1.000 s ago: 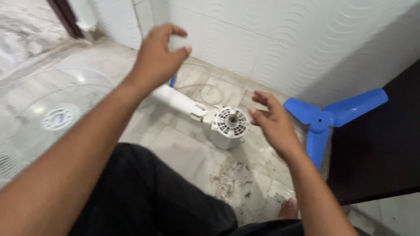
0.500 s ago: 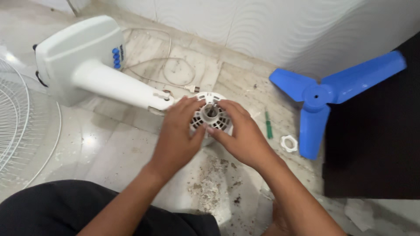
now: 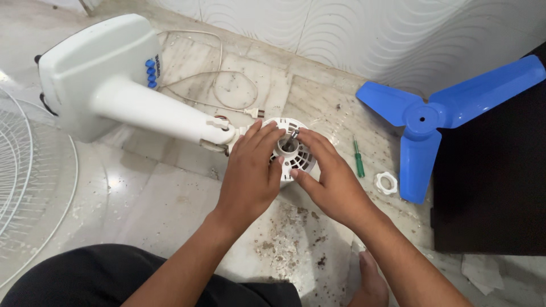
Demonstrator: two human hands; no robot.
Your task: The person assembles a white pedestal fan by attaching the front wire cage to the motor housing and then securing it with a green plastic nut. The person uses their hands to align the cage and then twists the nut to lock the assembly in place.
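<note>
Grip: our left hand [image 3: 250,173] and right hand [image 3: 330,179] close around the white motor housing [image 3: 296,156] — fingers on its vented face.
Change: a second ago both hands hovered apart; now they clasp it.
Housing: on the floor [image 3: 170,193], joined to the fan stand [image 3: 108,85].
Around: blue blade [image 3: 424,122], green screwdriver [image 3: 359,159], white nut [image 3: 386,182] — right.

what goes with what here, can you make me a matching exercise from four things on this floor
Things:
1. fan blade
2. screwdriver
3. motor housing
4. wire guard

Descriptions:
a. green handle, lying on the tiles
b. under both hands
c. blue, three arms
d. white, at the left edge

Pairs: 1-c, 2-a, 3-b, 4-d
</note>
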